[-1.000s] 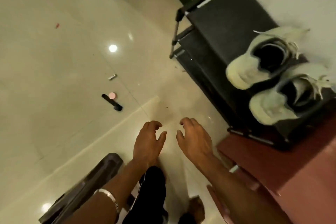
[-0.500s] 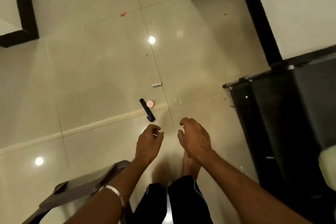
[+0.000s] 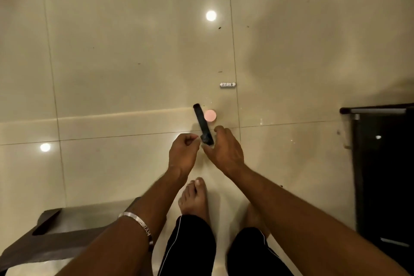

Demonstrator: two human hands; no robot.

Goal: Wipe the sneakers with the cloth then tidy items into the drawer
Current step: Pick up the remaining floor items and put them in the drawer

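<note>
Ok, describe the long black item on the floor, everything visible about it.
The black item is a slim, matte bar with rounded ends, lying flat on the glossy beige floor, angled slightly. Its far end sits beside a small pink round object. Its near end lies between the two hands, with the right hand at it; contact is unclear.

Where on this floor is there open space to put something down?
The tiles left of the black stick and beyond the small silver piece are bare. It is crowded where the stick, pink disc and both hands meet, and the dark rack blocks the right.
</note>
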